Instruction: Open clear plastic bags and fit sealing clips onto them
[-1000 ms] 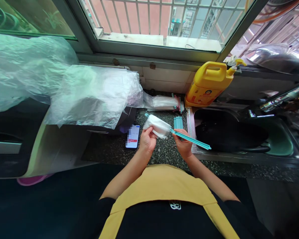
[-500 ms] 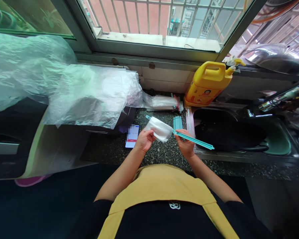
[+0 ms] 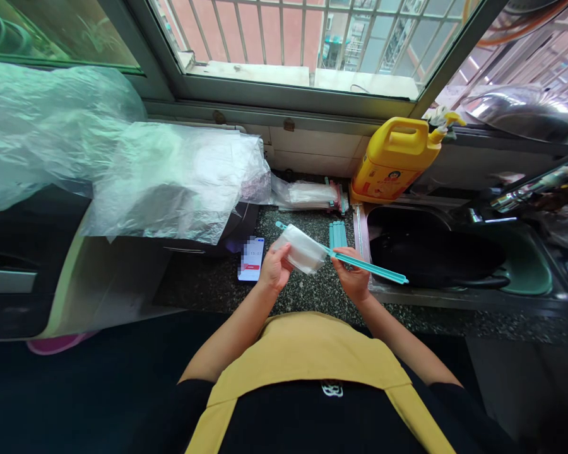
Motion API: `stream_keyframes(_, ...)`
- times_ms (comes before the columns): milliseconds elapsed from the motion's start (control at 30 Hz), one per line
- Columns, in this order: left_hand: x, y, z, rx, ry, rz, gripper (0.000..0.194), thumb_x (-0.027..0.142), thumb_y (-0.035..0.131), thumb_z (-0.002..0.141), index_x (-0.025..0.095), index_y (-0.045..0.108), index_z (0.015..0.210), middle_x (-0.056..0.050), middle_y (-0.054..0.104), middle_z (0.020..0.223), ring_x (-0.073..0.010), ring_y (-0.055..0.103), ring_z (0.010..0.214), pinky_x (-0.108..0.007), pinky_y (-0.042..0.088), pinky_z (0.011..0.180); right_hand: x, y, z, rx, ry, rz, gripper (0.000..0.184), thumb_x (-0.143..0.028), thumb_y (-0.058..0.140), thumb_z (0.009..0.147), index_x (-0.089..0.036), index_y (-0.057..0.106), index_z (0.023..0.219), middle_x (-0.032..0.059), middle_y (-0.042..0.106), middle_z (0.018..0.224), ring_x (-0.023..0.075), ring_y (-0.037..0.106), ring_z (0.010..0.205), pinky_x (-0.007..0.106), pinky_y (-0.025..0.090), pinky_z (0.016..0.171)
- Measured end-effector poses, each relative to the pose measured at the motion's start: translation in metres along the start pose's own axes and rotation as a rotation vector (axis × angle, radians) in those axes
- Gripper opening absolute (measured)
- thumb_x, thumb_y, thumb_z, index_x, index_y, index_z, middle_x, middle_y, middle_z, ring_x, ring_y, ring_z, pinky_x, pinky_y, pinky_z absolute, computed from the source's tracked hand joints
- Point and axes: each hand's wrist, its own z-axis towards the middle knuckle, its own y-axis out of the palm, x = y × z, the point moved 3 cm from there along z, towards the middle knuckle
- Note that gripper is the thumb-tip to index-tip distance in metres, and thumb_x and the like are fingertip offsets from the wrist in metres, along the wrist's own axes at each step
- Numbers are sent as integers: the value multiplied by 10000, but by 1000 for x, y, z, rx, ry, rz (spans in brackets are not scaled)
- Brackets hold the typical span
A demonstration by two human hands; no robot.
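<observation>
My left hand (image 3: 275, 270) pinches the left end of a small translucent plastic bag (image 3: 305, 249) above the countertop. A thin teal rod runs along the bag's far edge, its end tab showing past the upper left corner. In my right hand (image 3: 352, 279), a long teal sealing strip (image 3: 381, 272) slants down to the right, its inner end meeting the bag's upper right corner. Whether the strip is threaded onto the rod there is too small to tell. Behind my right hand, several teal strips (image 3: 337, 234) lie side by side on the counter.
A phone (image 3: 251, 258) lies left of my hands. Packaged clear bags (image 3: 310, 195) rest by the wall. A yellow jug (image 3: 392, 161) stands behind the sink (image 3: 532, 271), which holds a dark pan (image 3: 435, 255). Plastic sheeting (image 3: 170, 183) covers things at left.
My left hand has shifted slightly right, and the bag has flattened and tilted with its lower edge a little nearer me. My right hand and the strip have barely moved.
</observation>
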Motion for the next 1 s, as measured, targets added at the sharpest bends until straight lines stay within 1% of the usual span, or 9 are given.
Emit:
stream_keyframes(100,-5,1,-1,44,48,-17,225,126,713,581,169,616,779,34,684,698,-101,611,634,-231,474,667,0,2,-1,4,-7,15,78,-248,632,805,-239,684,864,32,703,837,176,659,803,349,551,769)
stream_keyframes(233,-11,1,-2,58,67,-6,200,138,702,602,173,626,785,27,689,705,-114,620,654,-245,477,675,0,5,0,-1,-16,10,87,-242,633,804,-240,678,878,36,703,863,176,663,828,355,554,788)
stream_keyframes(433,-12,0,-4,86,89,-14,193,120,676,627,168,652,812,13,700,733,-128,637,711,-251,478,724,-4,3,2,-62,-77,0,101,-209,648,791,-222,680,886,70,696,1022,180,671,912,360,565,821)
stream_keyframes(567,-11,5,-8,114,60,-56,173,98,669,613,148,656,778,14,696,697,-106,620,644,-225,467,688,-5,2,2,-89,-145,-2,106,-176,663,774,-212,680,873,73,705,968,176,680,874,352,580,796)
stream_keyframes(700,-7,10,-13,103,-12,-95,158,86,667,610,137,657,759,7,701,690,-102,617,621,-214,465,664,-6,2,3,-60,-175,12,115,-149,652,776,-210,667,872,62,700,907,167,677,831,349,584,772)
stream_keyframes(800,-3,10,-15,91,-84,-113,113,169,674,670,141,653,777,-8,703,711,-120,627,639,-232,469,656,-6,3,3,-52,-172,30,120,-144,645,778,-213,657,876,59,695,903,169,675,829,355,585,765)
stream_keyframes(900,1,7,-13,129,-63,-112,103,220,686,695,154,633,754,7,687,688,-112,614,623,-230,466,643,-4,3,2,-44,-161,48,121,-140,640,781,-211,647,879,62,692,908,170,674,833,361,585,765)
stream_keyframes(1000,1,3,-12,160,-21,-40,150,184,732,640,154,595,694,42,637,599,-74,550,528,-185,396,530,-3,4,1,-36,-162,53,115,-138,642,780,-209,642,870,61,692,904,170,674,831,363,584,763)
